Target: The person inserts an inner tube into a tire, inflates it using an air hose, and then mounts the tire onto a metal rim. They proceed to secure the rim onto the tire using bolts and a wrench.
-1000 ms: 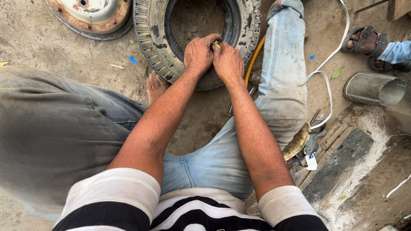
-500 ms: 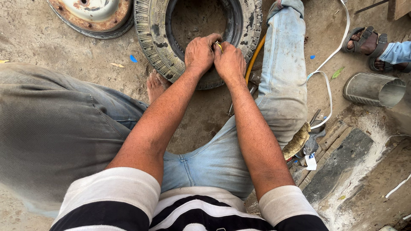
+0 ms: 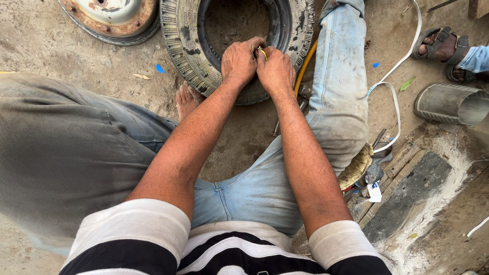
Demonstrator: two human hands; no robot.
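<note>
Your left hand and right hand pinch a small yellow piece closed-fingered at the tyre near rim — work looks mid-way, nothing visibly finished.

Almost nothing shifts across the second. The left hand and right hand creep marginally nearer each other at the tyre rim, fingers tightening around the small yellow piece.
</note>
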